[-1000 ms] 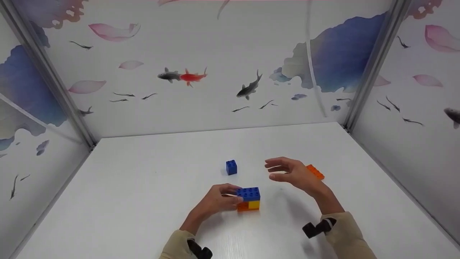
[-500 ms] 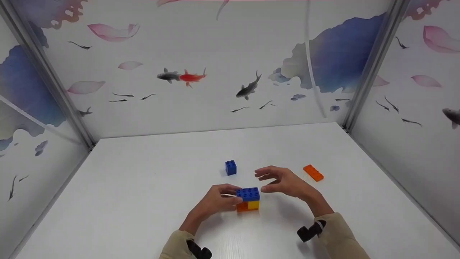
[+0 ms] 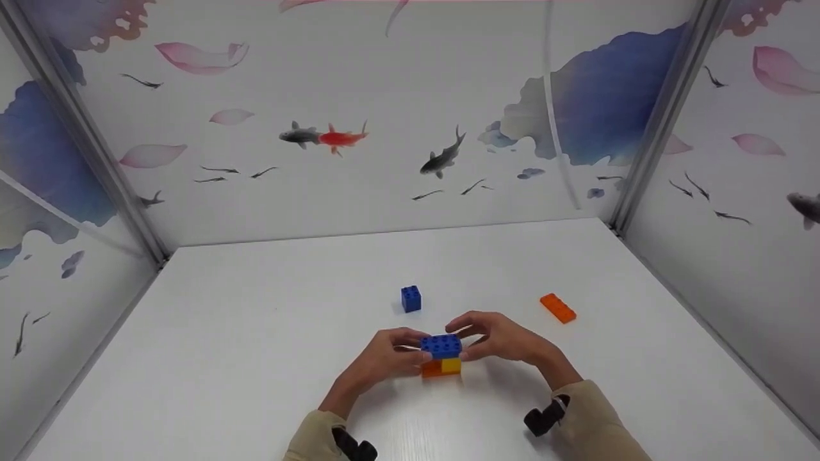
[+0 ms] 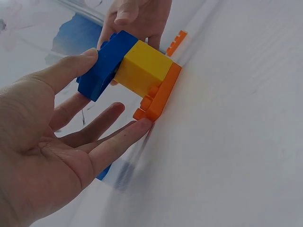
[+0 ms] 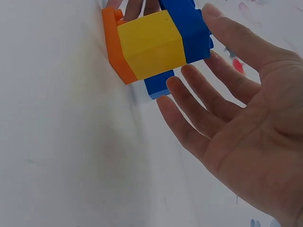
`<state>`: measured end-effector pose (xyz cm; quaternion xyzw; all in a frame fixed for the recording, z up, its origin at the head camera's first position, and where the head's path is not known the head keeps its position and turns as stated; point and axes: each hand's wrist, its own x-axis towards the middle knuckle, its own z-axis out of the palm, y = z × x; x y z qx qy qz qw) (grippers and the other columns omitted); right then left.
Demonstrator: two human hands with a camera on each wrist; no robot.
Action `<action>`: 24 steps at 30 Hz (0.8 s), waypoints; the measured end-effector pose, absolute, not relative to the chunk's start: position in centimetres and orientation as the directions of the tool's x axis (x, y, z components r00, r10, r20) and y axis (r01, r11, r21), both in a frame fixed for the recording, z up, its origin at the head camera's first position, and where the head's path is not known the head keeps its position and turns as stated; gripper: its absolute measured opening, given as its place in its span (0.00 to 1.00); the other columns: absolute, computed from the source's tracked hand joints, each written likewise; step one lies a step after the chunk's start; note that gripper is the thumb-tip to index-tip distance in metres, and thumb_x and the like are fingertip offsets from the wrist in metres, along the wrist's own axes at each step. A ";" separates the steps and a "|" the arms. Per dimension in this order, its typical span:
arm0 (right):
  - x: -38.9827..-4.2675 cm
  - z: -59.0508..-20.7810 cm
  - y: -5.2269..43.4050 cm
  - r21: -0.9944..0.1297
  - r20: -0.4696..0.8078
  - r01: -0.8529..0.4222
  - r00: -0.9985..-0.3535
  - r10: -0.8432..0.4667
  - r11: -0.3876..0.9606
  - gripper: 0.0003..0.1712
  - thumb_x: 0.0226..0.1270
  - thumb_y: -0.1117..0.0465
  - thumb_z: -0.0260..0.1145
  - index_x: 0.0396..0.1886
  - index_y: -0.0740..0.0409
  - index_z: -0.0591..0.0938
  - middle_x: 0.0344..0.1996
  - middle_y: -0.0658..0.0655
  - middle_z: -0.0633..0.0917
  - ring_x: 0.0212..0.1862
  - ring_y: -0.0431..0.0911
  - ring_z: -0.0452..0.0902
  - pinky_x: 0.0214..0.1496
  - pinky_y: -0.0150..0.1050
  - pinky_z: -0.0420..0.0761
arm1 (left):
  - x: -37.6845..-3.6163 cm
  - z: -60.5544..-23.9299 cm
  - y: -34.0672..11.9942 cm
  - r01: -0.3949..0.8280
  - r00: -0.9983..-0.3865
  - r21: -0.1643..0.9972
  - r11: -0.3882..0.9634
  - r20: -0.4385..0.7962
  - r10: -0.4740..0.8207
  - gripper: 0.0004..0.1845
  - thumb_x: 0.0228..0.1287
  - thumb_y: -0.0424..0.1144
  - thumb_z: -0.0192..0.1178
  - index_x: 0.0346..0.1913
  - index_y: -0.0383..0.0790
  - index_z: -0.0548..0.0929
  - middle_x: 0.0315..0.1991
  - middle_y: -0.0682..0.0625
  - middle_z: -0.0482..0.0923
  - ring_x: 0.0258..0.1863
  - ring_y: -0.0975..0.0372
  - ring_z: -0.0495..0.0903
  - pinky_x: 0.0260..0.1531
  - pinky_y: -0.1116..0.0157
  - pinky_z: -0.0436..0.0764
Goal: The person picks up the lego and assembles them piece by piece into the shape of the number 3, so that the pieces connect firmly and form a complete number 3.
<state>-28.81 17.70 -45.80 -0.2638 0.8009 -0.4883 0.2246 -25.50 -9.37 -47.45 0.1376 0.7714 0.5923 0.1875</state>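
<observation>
A block stack stands on the white table: a blue brick on top, with a yellow block and an orange piece under it. My left hand holds the stack's left side, thumb on the blue brick and fingers reaching the orange base in the left wrist view. My right hand is at the stack's right side with its fingers straight; the right wrist view shows its thumb against the blue brick.
A small blue cube sits just behind the stack. A flat orange brick lies to the right. Walls with painted fish close the table in at the back and both sides.
My right hand has moved left and down from near the flat orange brick to the stack's right side. The left hand and the stack have stayed in place.
</observation>
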 end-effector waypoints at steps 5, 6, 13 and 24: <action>-28.7 -46.1 17.5 -0.897 -0.113 -0.194 -0.768 -0.630 0.398 0.25 0.62 0.56 0.74 0.59 0.53 0.79 0.62 0.58 0.79 0.66 0.58 0.75 0.66 0.54 0.79 | -25.6 -47.5 -9.5 0.013 -0.887 0.967 0.255 -0.106 0.449 0.23 0.64 0.46 0.69 0.59 0.41 0.82 0.56 0.42 0.82 0.52 0.56 0.83 0.51 0.59 0.86; -28.6 -46.1 17.4 -0.896 -0.112 -0.194 -0.772 -0.626 0.399 0.24 0.62 0.56 0.74 0.57 0.52 0.80 0.61 0.58 0.79 0.65 0.58 0.76 0.66 0.53 0.79 | -25.6 -47.4 -9.5 0.015 -0.885 0.968 0.249 -0.103 0.454 0.23 0.64 0.46 0.69 0.59 0.40 0.82 0.56 0.42 0.82 0.52 0.55 0.83 0.51 0.58 0.86; -28.6 -46.0 17.3 -0.890 -0.100 -0.204 -0.785 -0.612 0.407 0.23 0.62 0.57 0.74 0.55 0.55 0.79 0.58 0.58 0.80 0.63 0.57 0.78 0.64 0.50 0.81 | -25.8 -46.8 -9.9 0.016 -0.884 0.972 0.236 -0.096 0.457 0.27 0.64 0.47 0.68 0.63 0.39 0.79 0.60 0.40 0.81 0.54 0.54 0.84 0.52 0.56 0.86; -28.6 -46.0 17.1 -0.879 -0.124 -0.183 -0.804 -0.582 0.440 0.24 0.60 0.55 0.75 0.55 0.51 0.79 0.58 0.56 0.81 0.62 0.55 0.78 0.63 0.50 0.82 | -27.6 -47.2 -10.5 0.102 -0.968 0.970 0.221 0.046 0.245 0.35 0.64 0.50 0.68 0.69 0.36 0.72 0.61 0.34 0.77 0.54 0.51 0.85 0.47 0.61 0.87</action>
